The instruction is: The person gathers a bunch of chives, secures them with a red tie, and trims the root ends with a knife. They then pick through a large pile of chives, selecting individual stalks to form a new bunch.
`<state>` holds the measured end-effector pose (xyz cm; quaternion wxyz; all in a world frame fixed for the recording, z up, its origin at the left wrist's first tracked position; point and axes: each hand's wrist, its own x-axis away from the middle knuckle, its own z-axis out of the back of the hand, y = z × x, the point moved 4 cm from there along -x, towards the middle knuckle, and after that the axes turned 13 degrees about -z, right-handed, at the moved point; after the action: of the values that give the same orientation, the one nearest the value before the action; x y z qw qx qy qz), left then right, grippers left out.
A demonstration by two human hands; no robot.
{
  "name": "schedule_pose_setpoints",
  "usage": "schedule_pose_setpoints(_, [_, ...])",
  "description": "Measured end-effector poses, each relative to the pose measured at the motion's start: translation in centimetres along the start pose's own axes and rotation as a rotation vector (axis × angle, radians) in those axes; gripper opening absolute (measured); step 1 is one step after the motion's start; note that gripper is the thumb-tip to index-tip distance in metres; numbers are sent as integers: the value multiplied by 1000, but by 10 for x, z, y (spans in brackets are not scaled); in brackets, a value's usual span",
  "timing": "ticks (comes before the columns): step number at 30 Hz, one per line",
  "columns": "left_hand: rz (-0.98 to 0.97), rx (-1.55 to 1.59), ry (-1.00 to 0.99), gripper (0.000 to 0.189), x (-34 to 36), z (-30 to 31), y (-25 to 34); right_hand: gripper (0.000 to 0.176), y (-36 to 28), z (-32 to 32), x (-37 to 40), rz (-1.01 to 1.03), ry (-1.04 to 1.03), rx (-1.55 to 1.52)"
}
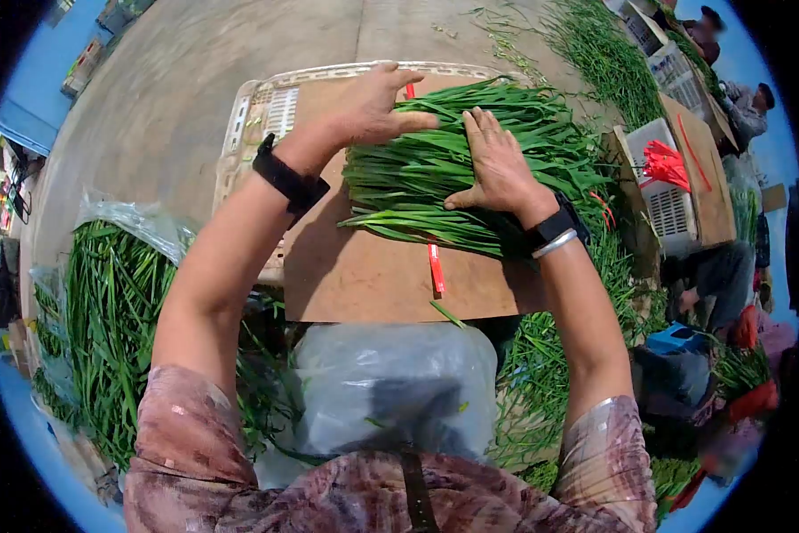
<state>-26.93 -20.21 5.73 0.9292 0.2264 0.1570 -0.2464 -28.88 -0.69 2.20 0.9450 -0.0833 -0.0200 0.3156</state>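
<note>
A thick bundle of long green garlic chives (408,173) lies across a brown cardboard sheet (355,284) in front of me. At the bundle's upper left edge is my left hand (377,108), its fingers apart and one reaching over the leaves. My right hand (497,169) rests on top of the chives with fingers stretched out and thumb spread. Beneath the bundle runs a red strip (436,269), with its lower end showing on the cardboard and a bit of red near my left hand. One loose leaf (447,314) lies at the cardboard's front edge.
Under the cardboard is a white plastic crate (241,124). Clear plastic (390,373) covers my lap. Heaped chives (115,329) stand at left, with more on the floor (604,62). Red strips (664,166) hang on a crate at right. Other people (747,111) sit farther right.
</note>
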Motion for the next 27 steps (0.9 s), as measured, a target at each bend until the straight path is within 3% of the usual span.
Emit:
schedule_pose_setpoints(2, [-67,-119,-34,50,-11,5,3,124,0,0,-1,-2,3,-2])
schedule_pose_setpoints(3, [-117,-66,-30,24,-17,-1,9,124,0,-1,-1,-3,3,3])
schedule_pose_setpoints(10, [213,-150,-423,16,-41,-31,23,123,3,-3,-1,4,24,-17])
schedule_pose_setpoints(13, [170,-38,-333,15,-36,-42,6,123,4,-4,-2,-8,11,-17])
schedule_pose_setpoints(16, [109,24,-45,15,-33,-30,-1,123,5,-5,-2,-17,12,-29])
schedule_pose_setpoints(22, [239,390,8,16,-22,-15,-15,123,3,-3,-3,-27,-8,-24])
schedule_pose_setpoints(25, [256,427,-40,19,-23,-9,-8,124,3,-4,-3,-21,-5,-16])
schedule_pose_setpoints(27, [157,428,-146,20,-23,-9,-7,124,4,-6,-4,-12,-5,-15])
